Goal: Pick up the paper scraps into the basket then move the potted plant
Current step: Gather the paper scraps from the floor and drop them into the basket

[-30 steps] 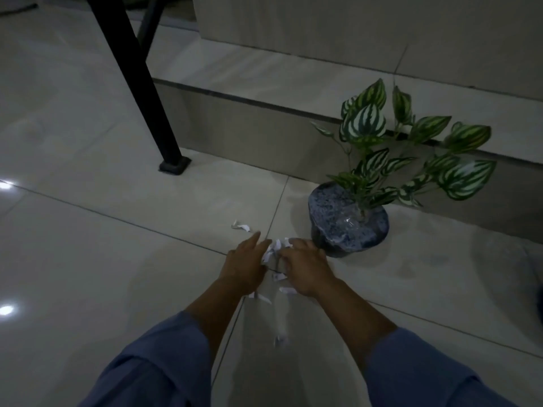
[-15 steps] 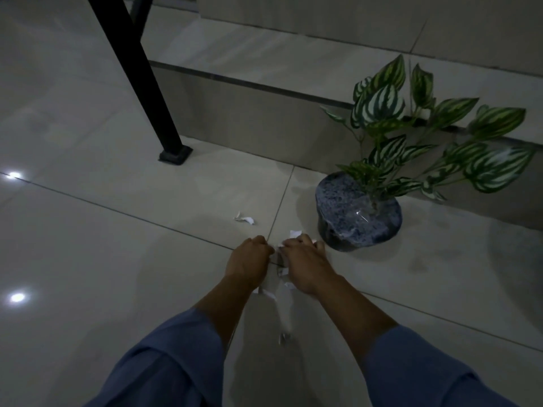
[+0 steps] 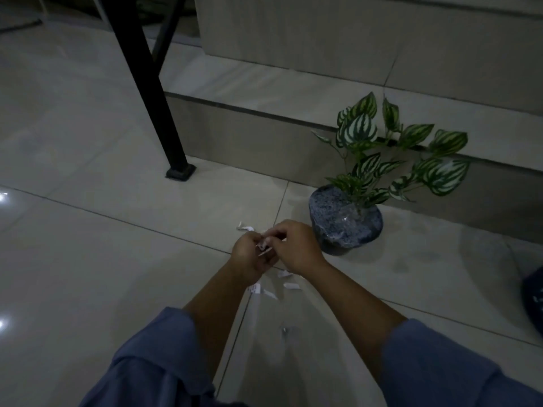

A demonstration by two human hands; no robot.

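1. The floor (image 3: 88, 259) is shiny pale tile in a dim room, with a low step (image 3: 264, 92) at the back.
2. My left hand (image 3: 248, 257) and right hand (image 3: 296, 248) are together just above the floor. The fingers of both are curled in and pinch a little bunch of paper scraps (image 3: 262, 245) between them.
3. The bunch is small and thin. I think bits can slip out if either hand lets go a little, because two hands share one bunch.
4. Loose scraps (image 3: 291, 286) lie on the tile just under my wrists. One small scrap (image 3: 284, 330) lies nearer to me. A far scrap (image 3: 245, 227) lies just past my left hand. It is dark, so I could miss one.
5. Flat paper on smooth tile is hard to lift, I think. Fingers may push it along and not pick it up.
6. The potted plant (image 3: 345, 221) stands on the floor just beside my right hand, near the step. A quick swing of my right arm could bump it.
7. I see no sure basket. A dark round thing (image 3: 533, 298) shows at the right edge, well apart from my hands. I cannot tell if it is the basket. A long carry gives scraps time to fall.
8. A black table leg (image 3: 152, 92) stands to the left, well apart. I do not think it gets in my way.
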